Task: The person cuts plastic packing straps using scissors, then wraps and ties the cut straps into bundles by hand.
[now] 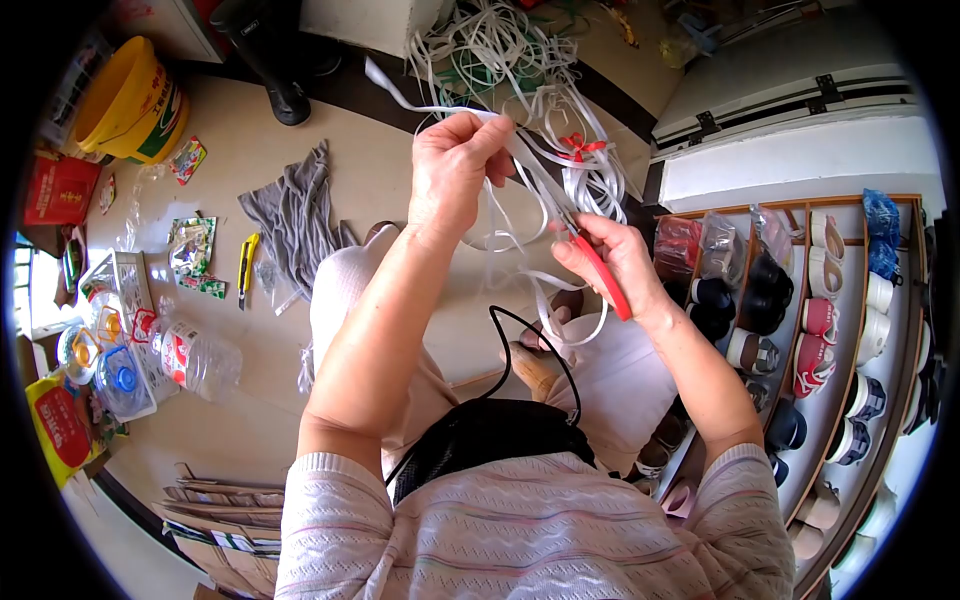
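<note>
Scissors (pixel 600 275) with red handles fill the grip of your right hand (pixel 625 258) in the head view. Your left hand (pixel 453 175) pinches white strapping (pixel 397 96) above the floor (pixel 225 345); a tangled strapping heap (pixel 490 55) lies beyond, toward the floor's far edge.

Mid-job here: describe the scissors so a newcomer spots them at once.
From the shoe rack at picture right, move left to the person's right hand. The scissors sit in its grip, beside white strips. Their red handle stands out from those strips, and their metal blades from the red tie beyond.
</note>
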Available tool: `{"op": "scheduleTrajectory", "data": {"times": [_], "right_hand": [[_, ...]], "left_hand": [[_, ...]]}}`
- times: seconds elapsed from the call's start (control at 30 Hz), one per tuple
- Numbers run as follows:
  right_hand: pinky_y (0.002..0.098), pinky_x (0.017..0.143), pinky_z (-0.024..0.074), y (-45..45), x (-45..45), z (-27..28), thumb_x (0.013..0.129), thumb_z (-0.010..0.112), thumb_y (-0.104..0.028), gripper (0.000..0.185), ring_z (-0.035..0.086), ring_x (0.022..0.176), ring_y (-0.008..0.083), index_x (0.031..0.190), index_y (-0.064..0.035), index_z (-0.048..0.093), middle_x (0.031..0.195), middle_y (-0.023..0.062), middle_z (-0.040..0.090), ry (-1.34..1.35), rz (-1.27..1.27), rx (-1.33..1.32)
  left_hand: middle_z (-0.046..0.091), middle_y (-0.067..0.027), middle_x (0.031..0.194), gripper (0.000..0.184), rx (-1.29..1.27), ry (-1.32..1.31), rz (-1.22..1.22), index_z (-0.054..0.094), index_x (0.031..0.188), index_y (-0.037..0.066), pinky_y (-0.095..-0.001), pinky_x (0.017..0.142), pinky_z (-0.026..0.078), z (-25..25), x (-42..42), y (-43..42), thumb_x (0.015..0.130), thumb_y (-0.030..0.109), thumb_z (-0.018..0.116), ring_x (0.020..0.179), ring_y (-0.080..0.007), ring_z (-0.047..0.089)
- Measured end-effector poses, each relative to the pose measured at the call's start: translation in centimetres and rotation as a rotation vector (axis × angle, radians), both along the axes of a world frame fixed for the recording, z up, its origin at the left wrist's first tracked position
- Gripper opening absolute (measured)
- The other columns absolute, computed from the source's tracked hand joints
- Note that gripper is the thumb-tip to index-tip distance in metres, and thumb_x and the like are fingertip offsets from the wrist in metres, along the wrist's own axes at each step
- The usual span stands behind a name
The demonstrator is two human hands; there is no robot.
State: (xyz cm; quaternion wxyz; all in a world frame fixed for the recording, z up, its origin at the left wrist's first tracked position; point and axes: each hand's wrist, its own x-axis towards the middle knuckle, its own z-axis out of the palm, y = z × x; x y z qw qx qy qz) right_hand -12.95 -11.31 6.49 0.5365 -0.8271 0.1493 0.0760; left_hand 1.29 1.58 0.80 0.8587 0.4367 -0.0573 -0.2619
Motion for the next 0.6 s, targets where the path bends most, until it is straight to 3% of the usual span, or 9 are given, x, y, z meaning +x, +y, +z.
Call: {"op": "scheduleTrajectory", "data": {"times": [0.1,0.2,0.3,0.6], "right_hand": [[0.0154,0.043,0.0229,0.0,0.1,0.4,0.083,0.063,-0.017,0.022,0.031,0.047,-0.0009,0.1,-0.0034,0.058,0.058,-0.0094,0.04,0.007,0.003,0.029],[0.017,0.053,0.0335,0.4,0.2,1.5,0.079,0.066,-0.013,0.021,0.037,0.059,0.0016,0.092,0.0009,0.057,0.066,-0.0072,0.043,0.068,-0.04,0.04],[0.0157,0.043,0.0234,-0.4,-0.4,0.5,0.083,0.062,-0.017,0.022,0.032,0.049,-0.0007,0.099,-0.003,0.058,0.059,-0.0091,0.041,0.063,-0.01,-0.034],[0.0163,0.043,0.0241,-0.8,0.1,0.0,0.082,0.064,-0.019,0.022,0.033,0.049,-0.0004,0.094,-0.0024,0.057,0.059,-0.0087,0.04,0.003,0.028,0.005]], "left_hand": [[0.057,-0.0059,0.063,0.016,-0.017,0.013,-0.021,0.061,0.081,-0.002,-0.0232,0.047,0.04,0.0,-0.2,-0.2,0.081,0.014,0.062,0.051,-0.0117,0.051],[0.058,-0.0062,0.065,0.015,-0.036,0.016,-0.032,0.061,0.081,-0.002,-0.0235,0.047,0.04,0.0,-0.3,-0.3,0.081,0.013,0.061,0.051,-0.012,0.051],[0.058,-0.006,0.066,0.015,-0.059,0.043,-0.042,0.061,0.082,-0.002,-0.0235,0.048,0.041,-0.2,-0.4,-0.5,0.082,0.013,0.061,0.052,-0.0117,0.051],[0.057,-0.004,0.068,0.014,-0.062,0.133,-0.102,0.06,0.082,-0.001,-0.0229,0.051,0.04,-0.4,-1.0,-0.8,0.082,0.013,0.06,0.057,-0.0107,0.051]]}}
